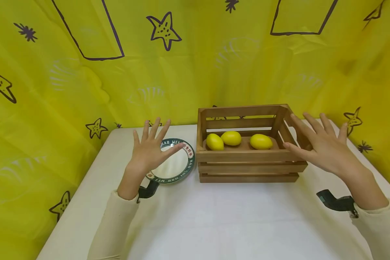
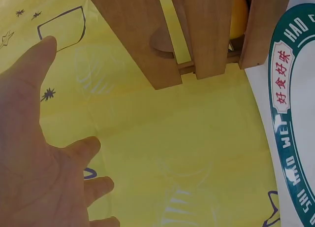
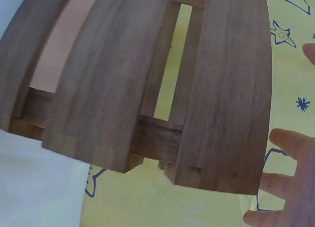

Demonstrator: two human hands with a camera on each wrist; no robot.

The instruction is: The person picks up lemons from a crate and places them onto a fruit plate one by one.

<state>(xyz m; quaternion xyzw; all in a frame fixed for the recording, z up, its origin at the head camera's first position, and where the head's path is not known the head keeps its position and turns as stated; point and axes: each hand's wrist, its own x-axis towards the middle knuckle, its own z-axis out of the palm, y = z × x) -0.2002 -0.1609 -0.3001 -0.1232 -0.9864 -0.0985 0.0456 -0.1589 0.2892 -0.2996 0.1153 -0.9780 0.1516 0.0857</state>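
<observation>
Fingers spread, my left hand (image 1: pixel 149 153) is raised in front of the plate (image 1: pixel 178 177), which has a white middle and a dark green lettered rim. It holds nothing and hides the plate's left part. My right hand (image 1: pixel 328 150), also spread and holding nothing, is up by the right end of the slatted wooden crate (image 1: pixel 247 157). Three yellow lemons lie in the crate: a left lemon (image 1: pixel 215 142), a middle lemon (image 1: pixel 231 138) and, set apart, a right lemon (image 1: pixel 261 141). In the right wrist view the crate's slats (image 3: pixel 113 79) fill the middle, fingers at the right edge.
A white-topped table (image 1: pixel 214 220) bears the plate and crate, which stand side by side near its back edge. Behind and beside it hangs a yellow cloth (image 1: pixel 188 79) with starfish drawings. Dark wrist mounts show below the left hand (image 1: pixel 148 189) and right hand (image 1: pixel 336 201).
</observation>
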